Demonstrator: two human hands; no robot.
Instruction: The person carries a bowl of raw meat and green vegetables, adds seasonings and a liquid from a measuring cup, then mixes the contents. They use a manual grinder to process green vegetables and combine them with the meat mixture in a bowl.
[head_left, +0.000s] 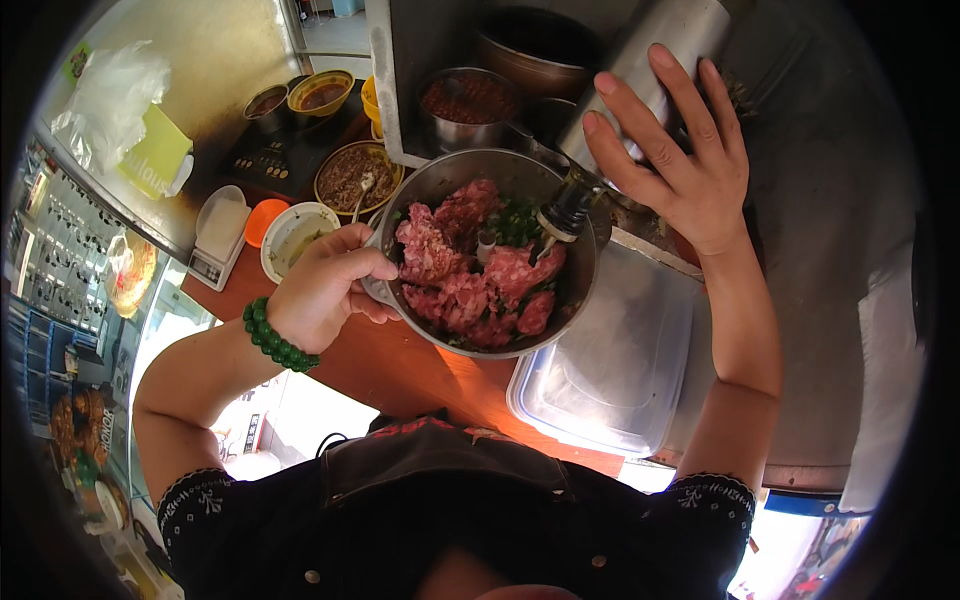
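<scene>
My left hand (330, 281) grips the side handle of a round metal pot (585, 292). Pink raw minced meat (450, 292) fills much of the pot, with chopped green herbs or scallions (517, 223) beside it. A short grey post (486, 246) rises at the pot's middle. Over the far right rim slants a shiny metal cylinder (637, 67), whose dark ribbed neck (568, 202) reaches in towards the meat. Fingers spread, my right hand (675, 157) lies over this cylinder; whether it grips or only rests there is unclear.
To the left are a white bowl (283, 225), an orange lid (266, 222), a kitchen scale (217, 251) and a bowl of brown mince (356, 176) with a spoon. A lidded plastic box (615, 345) sits at right. Behind stands a pot of red-brown food (471, 101).
</scene>
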